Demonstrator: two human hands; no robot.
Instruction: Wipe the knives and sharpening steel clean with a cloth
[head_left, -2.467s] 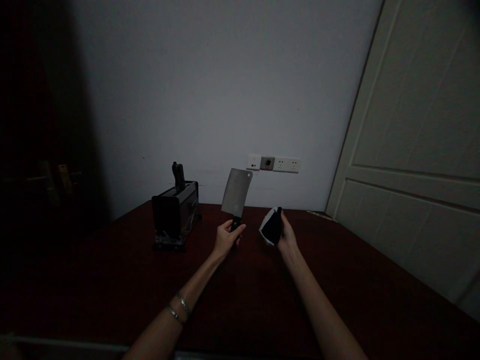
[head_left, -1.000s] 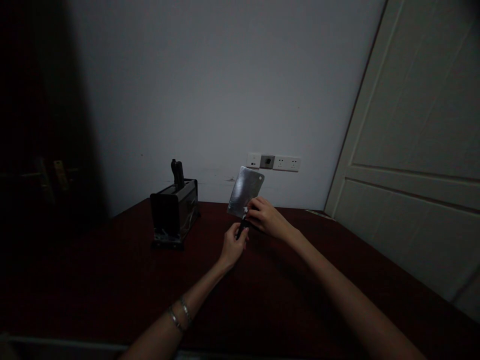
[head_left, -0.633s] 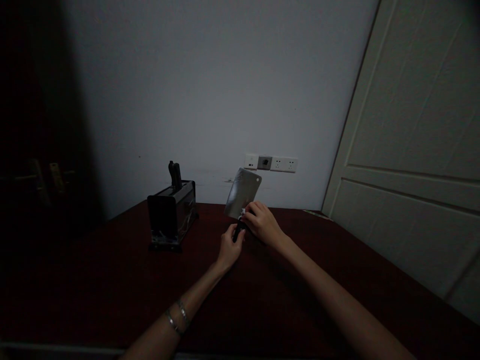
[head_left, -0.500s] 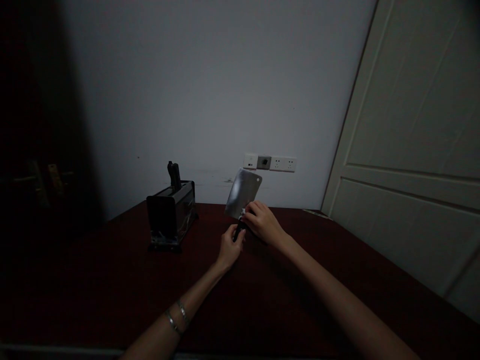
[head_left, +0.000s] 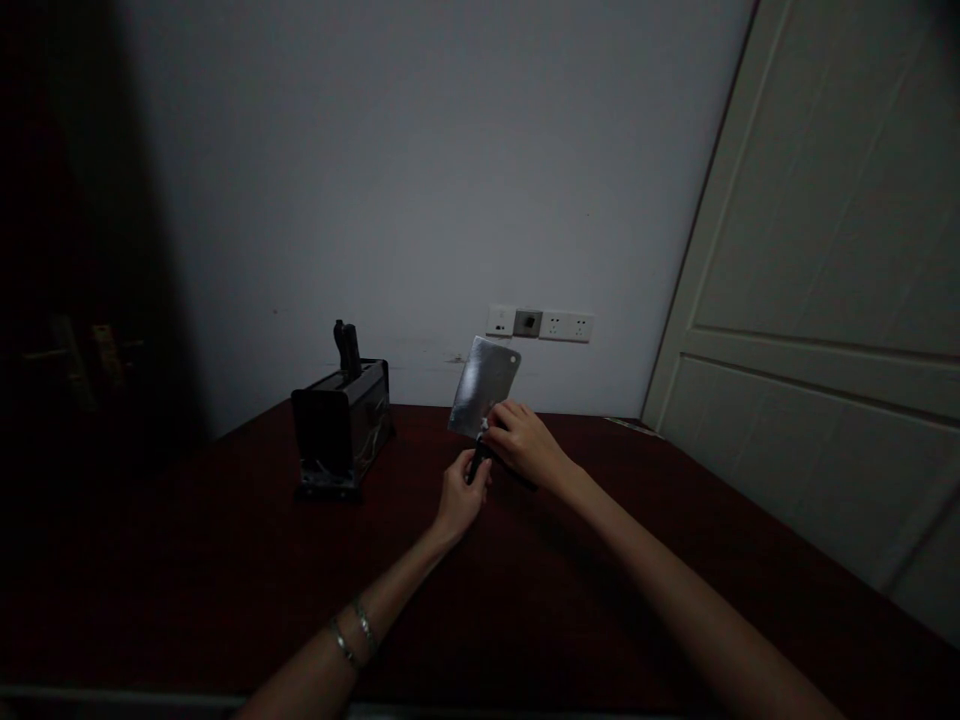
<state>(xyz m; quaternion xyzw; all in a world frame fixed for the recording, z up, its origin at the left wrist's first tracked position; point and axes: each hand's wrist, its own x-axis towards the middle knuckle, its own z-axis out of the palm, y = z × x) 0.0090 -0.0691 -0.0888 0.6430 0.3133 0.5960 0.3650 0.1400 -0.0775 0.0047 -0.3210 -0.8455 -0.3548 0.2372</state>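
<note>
My left hand (head_left: 459, 497) is closed round the black handle of a steel cleaver (head_left: 484, 385), holding it upright over the dark red table (head_left: 525, 590) with the blade tilted to the right. My right hand (head_left: 525, 443) is closed on a dark cloth with a white edge (head_left: 486, 430) and presses it against the lower part of the blade, just above the handle. Most of the cloth is hidden under the fingers. Two thin bracelets sit on my left wrist.
A dark knife block (head_left: 342, 425) with black handles sticking out stands on the table to the left of the cleaver. A wall socket strip (head_left: 540, 324) is behind it. A white panelled door (head_left: 825, 300) fills the right side. The left side is in deep shadow.
My right hand, which held the cloth apart to the right, moved left onto the blade's base. The blade tilted a little more to the right. In the last half second almost nothing moved.
</note>
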